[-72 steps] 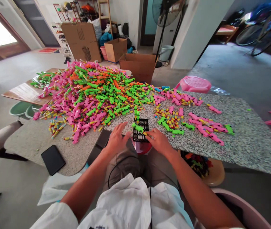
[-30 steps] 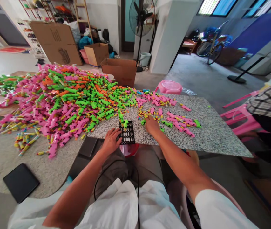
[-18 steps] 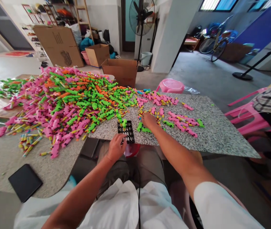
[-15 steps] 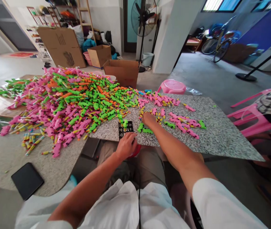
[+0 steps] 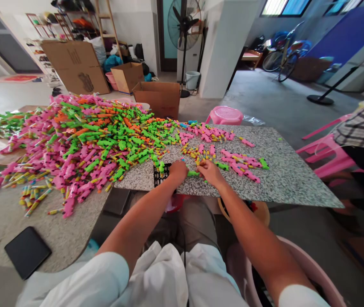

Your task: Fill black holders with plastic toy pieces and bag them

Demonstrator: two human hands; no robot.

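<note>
My left hand (image 5: 178,171) is at the front of the speckled tabletop, just right of a black grid tray (image 5: 158,176). Its fingers are curled closed, and whatever they grip is hidden. A green plastic toy piece (image 5: 193,173) lies between my two hands, touching or very close to the left fingers. My right hand (image 5: 210,172) pinches thumb and fingertips together over that piece's right end; the small item in the pinch cannot be made out. A green toy (image 5: 161,167) with a yellow end stands at the tray. Yellow-and-red sticks (image 5: 186,150) are scattered beyond my hands.
A large heap of pink, green and orange toys (image 5: 82,145) covers the left side. Pink toys (image 5: 241,165) lie to the right. A black tablet-like object (image 5: 28,251) rests at lower left. A pink stool (image 5: 225,115) stands behind the table; a person's checked sleeve (image 5: 361,123) is far right.
My left hand has moved from the table edge by the tray up and right, over a green piece. My right hand has drawn back from the yellow sticks toward the left hand. The view has shifted slightly.
</note>
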